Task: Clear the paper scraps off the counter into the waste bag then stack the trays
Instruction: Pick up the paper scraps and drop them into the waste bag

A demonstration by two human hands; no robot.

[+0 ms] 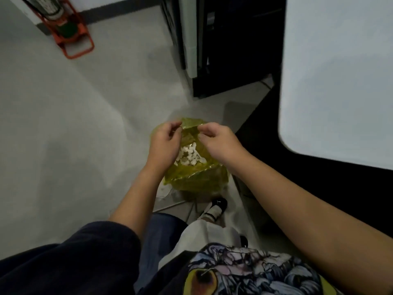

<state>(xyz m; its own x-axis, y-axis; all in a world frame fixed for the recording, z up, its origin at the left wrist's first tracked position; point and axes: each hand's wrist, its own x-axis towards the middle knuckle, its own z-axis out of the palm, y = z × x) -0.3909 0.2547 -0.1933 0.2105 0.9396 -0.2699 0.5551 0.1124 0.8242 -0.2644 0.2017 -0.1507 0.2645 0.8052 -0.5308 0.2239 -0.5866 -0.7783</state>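
Waste bag (192,179): translucent yellow-green plastic film, thin and crinkled, glossy where it catches light; mouth held open, body slumped on the floor (63,124) near the front left corner of the desk (340,81). Its far rim folds up into a soft peak between the two hands.

Paper scraps (190,157): small white pieces with irregular, torn-looking outlines, heaped loosely inside the bag, below and between the hands.

Left hand (164,141): fingers curled, thumb and fingertips pinching the far rim of the bag on its left side.

Right hand (219,139): fingers curled likewise, pinching the same rim just to the right. The two hands sit close together, a narrow strip of film stretched between them.

Desk: smooth, matt white top with a rounded corner, set over a dark underside; it fills the right of the view, well above the bag. No scraps show on the part in view.

Floor: pale grey, smooth, with faint tile joints near the bag.

Stand (70,33): orange metal frame, tubular, at the wall beyond.

Cabinet (223,45): black with a white vertical panel, beside the desk.

Shoe (215,207): black, glossy, worn over a white sock, just behind the bag.
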